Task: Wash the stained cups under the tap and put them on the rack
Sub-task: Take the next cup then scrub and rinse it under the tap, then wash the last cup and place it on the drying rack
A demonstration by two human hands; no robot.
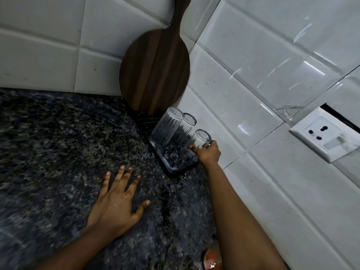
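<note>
1. Cups: three clear glass ones stand mouth down on a dark rack [172, 164] in the corner of a speckled dark stone counter [58, 152], where two walls of white tile [253, 55] meet.
2. The tallest cup [166, 126] is ribbed and stands at the rack's far left; a second cup [187, 125] stands just beside it on the right, nearer the wall.
3. The third cup [201, 138] is the nearest of the three and stands at the wall side of the rack, a little apart from the other two.
4. The right hand [208, 152] is closed round the lower part of this third cup, fingers wrapped across its near side, arm stretched out along the wall. Whether the rim already touches the rack is hidden by the hand.
5. The left hand [118, 199] lies flat on the counter, palm down and fingers spread, holding nothing, near the rack's front left edge but not touching it.
6. A round dark wooden board [155, 69] with a handle leans upright in the corner behind the rack, its lower edge just beside the ribbed cup.
7. A white wall socket [323, 133] sits in the tiles to the right, well apart from the cups.
8. An orange-brown object [212, 259] shows at the bottom edge, partly hidden by the right arm; too blurred to identify.
</note>
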